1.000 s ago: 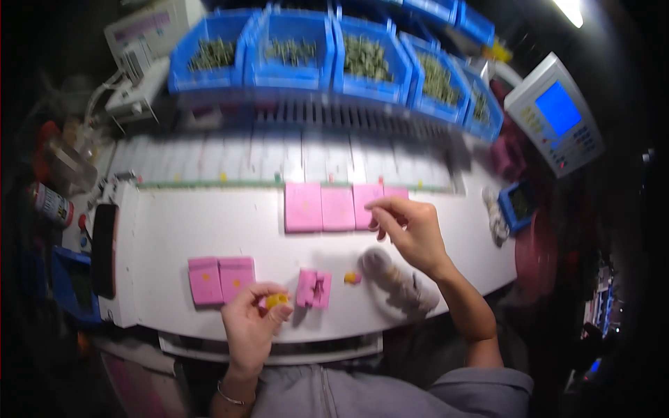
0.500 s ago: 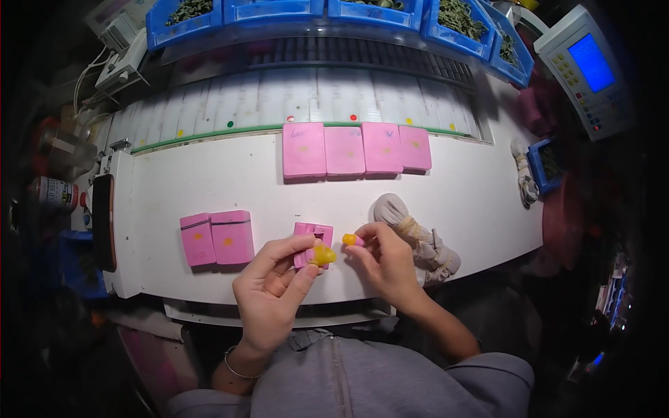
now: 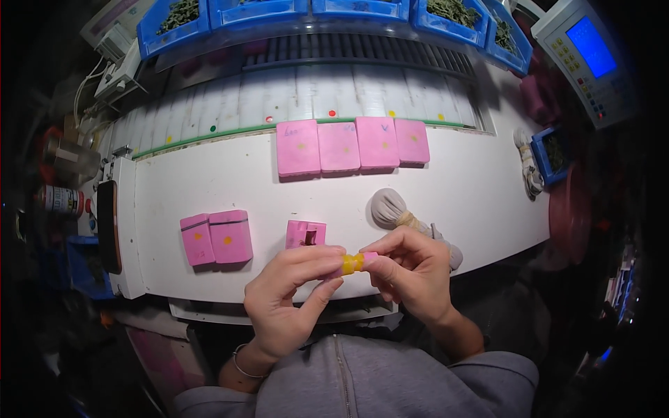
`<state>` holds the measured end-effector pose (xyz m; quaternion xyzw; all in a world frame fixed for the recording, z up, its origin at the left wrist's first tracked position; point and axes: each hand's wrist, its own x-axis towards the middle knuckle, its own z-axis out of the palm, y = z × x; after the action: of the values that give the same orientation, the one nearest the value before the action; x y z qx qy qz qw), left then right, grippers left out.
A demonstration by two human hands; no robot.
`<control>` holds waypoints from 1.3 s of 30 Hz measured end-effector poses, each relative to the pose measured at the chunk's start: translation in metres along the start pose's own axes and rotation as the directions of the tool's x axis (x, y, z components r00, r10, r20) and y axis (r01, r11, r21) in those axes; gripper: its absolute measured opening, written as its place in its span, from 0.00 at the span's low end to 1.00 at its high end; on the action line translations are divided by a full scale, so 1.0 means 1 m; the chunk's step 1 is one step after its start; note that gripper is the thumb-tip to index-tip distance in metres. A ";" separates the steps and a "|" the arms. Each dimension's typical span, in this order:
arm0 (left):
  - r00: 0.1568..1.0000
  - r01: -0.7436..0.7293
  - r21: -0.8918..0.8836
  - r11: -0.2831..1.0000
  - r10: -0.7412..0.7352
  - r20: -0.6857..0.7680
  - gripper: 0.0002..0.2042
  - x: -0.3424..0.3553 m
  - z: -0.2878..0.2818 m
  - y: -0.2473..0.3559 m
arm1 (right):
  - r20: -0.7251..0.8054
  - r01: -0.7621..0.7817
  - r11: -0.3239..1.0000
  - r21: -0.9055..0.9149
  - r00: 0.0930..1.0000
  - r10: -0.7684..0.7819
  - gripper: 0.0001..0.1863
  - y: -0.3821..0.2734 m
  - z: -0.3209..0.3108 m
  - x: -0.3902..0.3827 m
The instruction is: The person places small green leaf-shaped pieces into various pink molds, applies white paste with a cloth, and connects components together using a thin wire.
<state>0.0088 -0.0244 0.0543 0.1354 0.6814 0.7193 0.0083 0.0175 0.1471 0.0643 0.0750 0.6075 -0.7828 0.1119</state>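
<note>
1. Your left hand (image 3: 289, 292): narrow fingertip pinch on a yellow piece (image 3: 347, 265), just below frame center. Fingers above, thumb below, probably to leave its inner end uncovered.
2. Your right hand (image 3: 418, 279): narrow pinch on a yellow-and-pink piece (image 3: 371, 257), gripped at the pink end, so its yellow end faces the left piece. Can't tell if the two ends touch.
3. Pink block with a cavity (image 3: 297, 234): center, just above your left fingers, cavity exposed; likely parked for easy reach.
4. Two dark-banded pink blocks (image 3: 228, 239): left of center, side by side, well apart from your hands. Bands may hold them shut.
5. Four pink blocks (image 3: 300, 148): upper center, in a row, marked faces up, presumably for quick identification.
6. Tied cloth pouch (image 3: 387, 207): right of center, partly hidden by your right hand.
</note>
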 end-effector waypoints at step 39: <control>0.975 0.120 0.411 0.904 -0.029 -0.221 0.21 -0.005 0.000 -0.049 | 0.117 0.202 0.033 -0.979 0.685 -0.719 0.30 0.070 -0.021 0.049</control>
<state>0.0048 -0.0217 0.0056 0.0310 0.8224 0.5642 -0.0655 -0.0117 0.1462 -0.0188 -0.0544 0.9429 -0.1892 -0.2686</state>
